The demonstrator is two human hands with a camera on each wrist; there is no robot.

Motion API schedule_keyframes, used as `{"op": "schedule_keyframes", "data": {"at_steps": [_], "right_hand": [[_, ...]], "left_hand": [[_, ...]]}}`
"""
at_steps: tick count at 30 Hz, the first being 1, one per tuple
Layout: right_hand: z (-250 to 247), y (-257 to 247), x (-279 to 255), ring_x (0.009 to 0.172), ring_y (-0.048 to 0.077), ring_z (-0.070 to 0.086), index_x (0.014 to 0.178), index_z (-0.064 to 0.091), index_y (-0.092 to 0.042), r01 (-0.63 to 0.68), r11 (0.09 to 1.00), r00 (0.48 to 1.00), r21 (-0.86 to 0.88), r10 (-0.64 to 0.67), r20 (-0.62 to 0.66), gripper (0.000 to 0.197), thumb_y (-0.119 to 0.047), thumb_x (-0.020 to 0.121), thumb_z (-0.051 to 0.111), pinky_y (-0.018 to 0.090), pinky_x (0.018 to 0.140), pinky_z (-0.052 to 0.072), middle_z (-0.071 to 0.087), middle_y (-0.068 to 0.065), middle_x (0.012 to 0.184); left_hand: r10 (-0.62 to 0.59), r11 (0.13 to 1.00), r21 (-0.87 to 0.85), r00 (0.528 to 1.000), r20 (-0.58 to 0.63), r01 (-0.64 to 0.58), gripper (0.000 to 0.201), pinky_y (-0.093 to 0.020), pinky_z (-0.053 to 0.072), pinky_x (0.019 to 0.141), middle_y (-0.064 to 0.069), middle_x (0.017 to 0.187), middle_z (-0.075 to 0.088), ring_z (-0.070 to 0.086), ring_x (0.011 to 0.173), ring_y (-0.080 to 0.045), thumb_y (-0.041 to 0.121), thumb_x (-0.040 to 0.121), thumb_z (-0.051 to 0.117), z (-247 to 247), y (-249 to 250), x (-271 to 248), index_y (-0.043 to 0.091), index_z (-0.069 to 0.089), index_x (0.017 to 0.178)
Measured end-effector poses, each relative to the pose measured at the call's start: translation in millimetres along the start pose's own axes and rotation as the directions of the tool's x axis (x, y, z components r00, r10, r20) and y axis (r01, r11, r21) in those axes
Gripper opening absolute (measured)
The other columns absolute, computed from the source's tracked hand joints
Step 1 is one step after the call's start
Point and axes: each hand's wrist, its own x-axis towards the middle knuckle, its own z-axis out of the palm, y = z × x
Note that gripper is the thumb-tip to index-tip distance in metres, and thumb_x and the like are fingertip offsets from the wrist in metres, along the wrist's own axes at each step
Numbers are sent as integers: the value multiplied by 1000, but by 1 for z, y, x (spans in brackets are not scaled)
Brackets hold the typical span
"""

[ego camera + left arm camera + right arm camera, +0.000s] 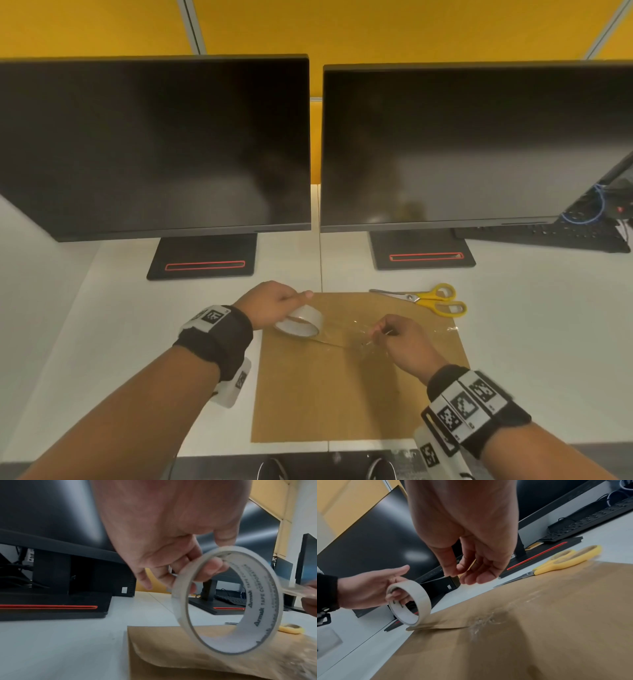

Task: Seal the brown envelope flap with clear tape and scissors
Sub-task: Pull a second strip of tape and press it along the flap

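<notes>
A brown envelope [342, 383] lies flat on the white desk, and its flap edge [440, 626] is lifted a little at the left. My left hand [291, 303] grips a roll of clear tape [298, 323] just above the envelope's top left, with fingers through the core [211, 569]. My right hand [380, 331] hovers over the flap and pinches the free end of the tape strip [295, 591] pulled from the roll. Crinkled clear tape [481, 620] sits on the envelope. Yellow-handled scissors [431, 299] lie shut at the envelope's far right corner.
Two dark monitors [154, 147] [462, 147] stand close behind the envelope on black bases [205, 257]. A black keyboard [565, 236] lies at the back right. White desk [548, 342] stretches on both sides, and its front edge runs just below the envelope.
</notes>
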Motion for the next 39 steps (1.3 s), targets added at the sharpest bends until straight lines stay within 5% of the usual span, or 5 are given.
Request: {"op": "schedule_keyframes", "data": {"at_steps": [7, 14, 23, 36, 39], "right_hand": [[1, 1, -1, 70, 13, 55, 80, 64, -10, -7, 1000, 1000, 7, 7, -11, 13, -18, 89, 60, 18, 59, 41, 64, -1, 76], [6, 9, -2, 69, 7, 56, 67, 58, -22, -10, 999, 1000, -32, 10, 12, 23, -17, 90, 59, 13, 55, 38, 63, -12, 72], [-2, 21, 2, 70, 7, 54, 68, 59, -21, -74, 997, 997, -23, 74, -11, 22, -17, 89, 59, 15, 56, 36, 61, -8, 72], [1, 19, 7, 71, 2, 53, 84, 69, -7, -61, 996, 998, -60, 60, -14, 14, -13, 89, 58, 13, 56, 37, 62, -10, 75], [4, 25, 11, 70, 8, 53, 78, 69, -9, -108, 992, 994, -64, 108, -5, 12, -17, 86, 63, 15, 56, 39, 63, -1, 77]], "left_hand": [[85, 980, 185, 995, -48, -75, 43, -30, 39, 65, 2, 58, 47, 47, 62, -14, 51, 85, 61, 4, 8, -3, 16, 58, 60], [77, 766, 642, 996, -51, -27, 54, -30, 46, 84, 4, 112, 69, 61, 102, -18, 68, 84, 46, 1, 7, -3, 25, 70, 108], [57, 998, -7, 994, -89, -58, 59, -31, 32, 64, 1, 59, 33, 37, 56, -16, 65, 77, 53, 2, -13, -3, 9, 45, 60], [12, 721, 687, 991, -135, 85, 66, -31, 48, 81, 3, 105, 69, 61, 97, -19, 74, 81, 41, -11, -2, -9, 21, 68, 108], [-49, 865, 492, 991, -121, 102, 65, -32, 42, 70, 3, 68, 58, 57, 76, -20, 78, 80, 35, -18, -12, -8, 19, 61, 69]]}}
